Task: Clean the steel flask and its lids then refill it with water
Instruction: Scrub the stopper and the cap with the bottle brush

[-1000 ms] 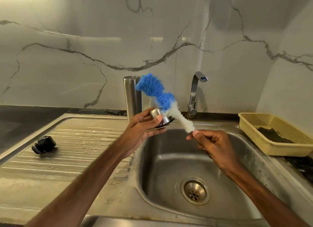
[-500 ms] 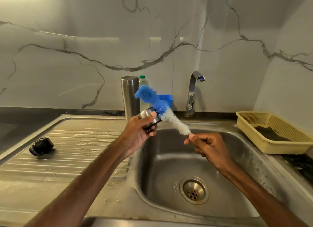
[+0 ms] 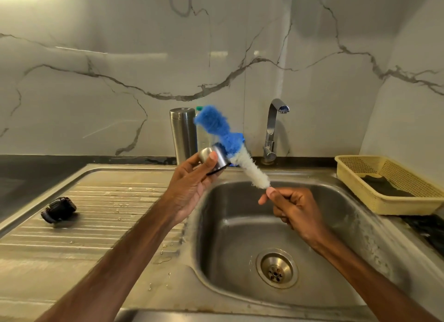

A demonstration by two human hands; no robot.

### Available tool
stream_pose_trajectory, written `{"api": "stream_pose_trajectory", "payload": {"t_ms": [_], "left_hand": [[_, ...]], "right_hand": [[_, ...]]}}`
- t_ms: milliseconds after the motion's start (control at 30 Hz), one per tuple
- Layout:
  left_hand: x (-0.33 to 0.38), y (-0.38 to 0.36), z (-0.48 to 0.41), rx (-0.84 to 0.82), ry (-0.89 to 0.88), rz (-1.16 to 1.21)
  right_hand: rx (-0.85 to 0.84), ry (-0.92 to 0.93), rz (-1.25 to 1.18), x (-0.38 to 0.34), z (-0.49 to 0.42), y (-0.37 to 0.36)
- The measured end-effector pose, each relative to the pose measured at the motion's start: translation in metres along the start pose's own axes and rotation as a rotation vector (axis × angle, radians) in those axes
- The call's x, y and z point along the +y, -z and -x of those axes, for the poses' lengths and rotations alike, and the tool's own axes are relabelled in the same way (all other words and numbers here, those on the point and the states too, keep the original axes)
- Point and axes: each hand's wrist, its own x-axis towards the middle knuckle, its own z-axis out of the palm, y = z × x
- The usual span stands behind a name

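Two hands in shot; what has each got?

Left hand [image 3: 192, 184], centre of the frame, grips a small round steel lid [image 3: 213, 157], thumb curled over its top. Right hand [image 3: 293, 206], lower and further right, pinches the thin handle end of a bottle brush with blue and white bristles [image 3: 230, 144].

Brush and lid touching?

Yes, the bristles lie against the lid's side. The brush slants up to the left, and both are above the steel sink basin [image 3: 230, 225].

Where is the flask?

The tall cylindrical steel flask [image 3: 183, 134] stands upright behind the basin, against the marble wall, left of the chrome tap [image 3: 274, 127].

Anything else?

A small black cap [image 3: 58, 208] lies on the ribbed drainboard at left. A yellow plastic basket [image 3: 394, 205] sits on the bench at right.
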Motion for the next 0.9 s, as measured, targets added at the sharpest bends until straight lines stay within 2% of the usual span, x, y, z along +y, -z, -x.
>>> {"api": "stream_pose_trajectory", "payload": {"t_ms": [200,400,567,767,900], "left_hand": [[0.001,-0.002,0.001,0.037,0.029,0.072],[0.002,0.002,0.001,0.062,0.084,0.243],[0.003,-0.01,0.005,-0.025,0.07,0.145],[0.003,-0.011,0.004,-0.039,0.05,0.091],[0.005,-0.009,0.004,-0.017,0.057,0.07]], "right_hand": [[0.001,0.062,0.014,0.0,-0.001,-0.002],[-0.021,0.001,0.022,0.006,-0.002,0.002],[-0.025,0.032,0.014,0.003,-0.002,0.001],[0.002,0.079,0.046,-0.003,-0.001,-0.002],[-0.003,-0.014,0.072,0.007,-0.001,0.003]]}}
